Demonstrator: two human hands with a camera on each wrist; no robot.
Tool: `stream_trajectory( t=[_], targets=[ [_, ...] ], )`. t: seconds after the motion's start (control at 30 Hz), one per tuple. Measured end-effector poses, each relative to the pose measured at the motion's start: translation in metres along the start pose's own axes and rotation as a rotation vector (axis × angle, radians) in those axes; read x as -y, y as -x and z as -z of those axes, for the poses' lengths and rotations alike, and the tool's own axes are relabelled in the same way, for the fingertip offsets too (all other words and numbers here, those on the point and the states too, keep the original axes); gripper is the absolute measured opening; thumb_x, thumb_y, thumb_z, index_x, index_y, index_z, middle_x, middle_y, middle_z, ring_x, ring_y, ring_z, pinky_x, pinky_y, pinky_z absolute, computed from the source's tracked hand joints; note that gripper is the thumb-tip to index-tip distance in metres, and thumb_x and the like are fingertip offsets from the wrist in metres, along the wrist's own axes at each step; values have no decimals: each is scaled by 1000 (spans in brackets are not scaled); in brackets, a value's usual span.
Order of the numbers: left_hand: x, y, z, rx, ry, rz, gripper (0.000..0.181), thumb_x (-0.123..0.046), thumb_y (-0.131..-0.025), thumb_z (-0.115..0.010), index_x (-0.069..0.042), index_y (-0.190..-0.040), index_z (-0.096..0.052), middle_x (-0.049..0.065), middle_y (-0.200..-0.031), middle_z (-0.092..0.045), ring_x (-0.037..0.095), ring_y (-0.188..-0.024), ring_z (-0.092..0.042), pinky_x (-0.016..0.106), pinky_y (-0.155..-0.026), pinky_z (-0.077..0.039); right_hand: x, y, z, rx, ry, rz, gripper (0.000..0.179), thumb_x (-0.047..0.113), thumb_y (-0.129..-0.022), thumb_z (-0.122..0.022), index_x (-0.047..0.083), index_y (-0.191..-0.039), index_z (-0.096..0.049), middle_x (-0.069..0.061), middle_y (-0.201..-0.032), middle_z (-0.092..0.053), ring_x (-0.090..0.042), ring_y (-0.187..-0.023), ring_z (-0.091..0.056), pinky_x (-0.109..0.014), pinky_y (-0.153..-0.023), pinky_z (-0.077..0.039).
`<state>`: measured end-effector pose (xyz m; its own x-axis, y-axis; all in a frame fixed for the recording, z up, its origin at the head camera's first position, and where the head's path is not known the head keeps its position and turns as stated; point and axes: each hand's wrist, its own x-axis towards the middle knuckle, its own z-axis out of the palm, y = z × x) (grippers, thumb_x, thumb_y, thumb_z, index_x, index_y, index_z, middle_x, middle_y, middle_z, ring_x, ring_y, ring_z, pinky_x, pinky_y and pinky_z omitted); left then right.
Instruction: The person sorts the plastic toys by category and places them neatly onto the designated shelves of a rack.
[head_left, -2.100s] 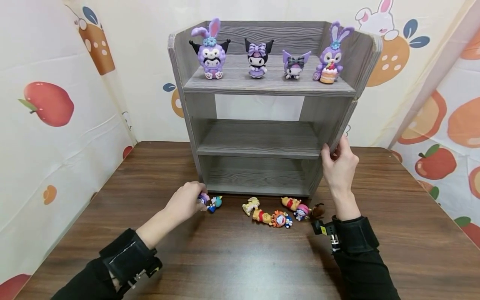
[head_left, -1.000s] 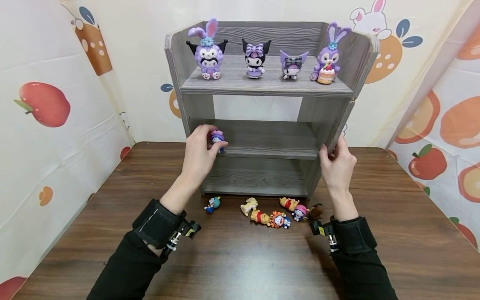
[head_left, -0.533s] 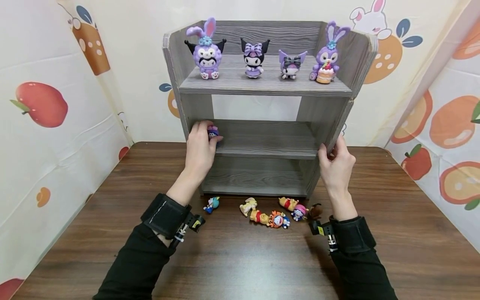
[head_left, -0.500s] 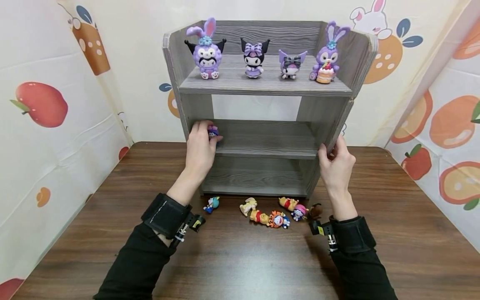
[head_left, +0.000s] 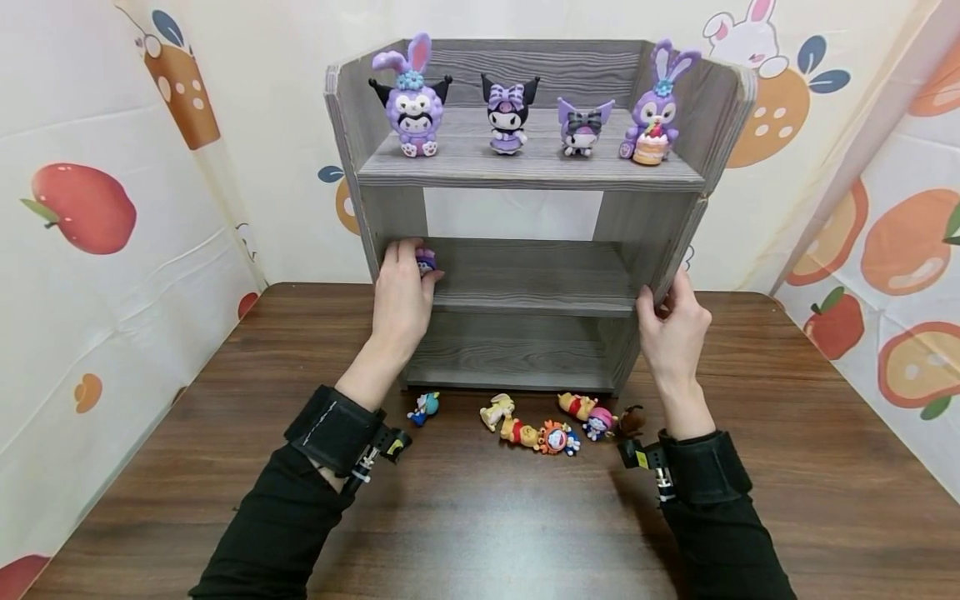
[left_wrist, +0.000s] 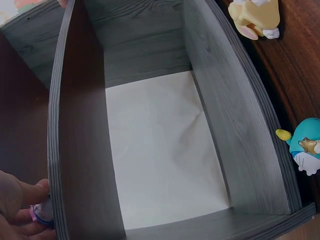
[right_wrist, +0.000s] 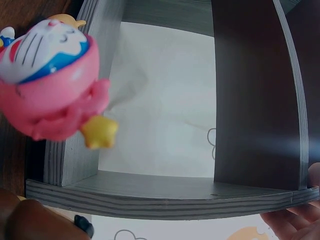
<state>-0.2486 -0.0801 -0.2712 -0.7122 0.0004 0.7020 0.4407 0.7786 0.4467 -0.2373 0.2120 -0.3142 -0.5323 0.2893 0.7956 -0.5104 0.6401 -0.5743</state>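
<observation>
My left hand (head_left: 402, 296) pinches a small purple-and-blue figurine (head_left: 426, 261) at the left end of the middle shelf board (head_left: 532, 271). Thumb and fingers cover most of it; whether its base touches the board I cannot tell. In the left wrist view, part of the figurine (left_wrist: 44, 212) shows between the fingers. My right hand (head_left: 677, 333) grips the right side panel of the grey wooden shelf unit (head_left: 536, 177); in the right wrist view its fingers (right_wrist: 286, 225) lie at the panel's edge.
Purple figurines, including a bunny with a cake (head_left: 654, 133), stand along the top shelf. On the table before the unit lie a blue-and-teal figurine (head_left: 424, 407), a pale yellow one (head_left: 497, 411), a pink-hooded one (head_left: 599, 423) and several more.
My left hand has lifted the purple-and-blue figurine from the table by the unit's left foot to the middle shelf's left end. My right hand has kept its grip on the side panel.
</observation>
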Motion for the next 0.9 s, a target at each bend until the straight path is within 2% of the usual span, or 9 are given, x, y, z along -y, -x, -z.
stream_trajectory(
  t=[0.17, 0.37, 0.53, 0.67, 0.8, 0.9],
  targets=[
    [0, 2, 2, -12, -16, -25, 42, -6, -79, -65, 9, -113, -45, 23, -106, -47, 33, -97, -49, 41, -82, -40, 0, 0, -1, 1, 0, -3, 26, 2, -82, -51, -3, -107, -55, -21, -89, -64, -31, -78, -62, -3, -58, -37],
    [-5, 10, 12, -73, -46, -109, 44, -10, -79, -65, 7, -114, -45, 20, -109, -44, 31, -100, -44, 39, -84, -40, 0, 0, -1, -2, -2, 2, 25, 2, -82, -51, -3, -106, -55, -21, -88, -64, -31, -78, -62, -3, -58, -37],
    [-12, 23, 24, -137, -108, -224, 41, -13, -81, -62, 6, -114, -47, 20, -113, -43, 32, -102, -42, 38, -81, -42, 0, 0, -1, -11, 5, 25, 25, 1, -81, -51, -4, -106, -56, -22, -87, -64, -33, -76, -62, -2, -57, -37],
    [-18, 36, 32, -154, -120, -342, 38, -10, -79, -64, 7, -110, -50, 20, -109, -47, 33, -99, -45, 38, -83, -41, -1, 0, -1, -12, 7, 23, 25, 1, -81, -51, -4, -106, -56, -22, -86, -64, -33, -76, -62, -2, -57, -36],
    [-19, 53, 36, -93, -113, -413, 33, -5, -76, -66, 7, -105, -54, 19, -103, -52, 31, -91, -49, 37, -77, -44, -1, 0, 0, -12, 8, 17, 24, 1, -81, -51, -5, -105, -56, -22, -87, -64, -32, -77, -62, -2, -57, -37],
    [-15, 66, 34, 28, -125, -423, 26, -5, -77, -64, 5, -100, -56, 16, -99, -53, 28, -86, -51, 35, -69, -47, -1, -1, 0, -11, 8, 14, 24, 1, -81, -51, -5, -104, -56, -22, -87, -64, -32, -77, -62, -2, -57, -36]
  ],
)
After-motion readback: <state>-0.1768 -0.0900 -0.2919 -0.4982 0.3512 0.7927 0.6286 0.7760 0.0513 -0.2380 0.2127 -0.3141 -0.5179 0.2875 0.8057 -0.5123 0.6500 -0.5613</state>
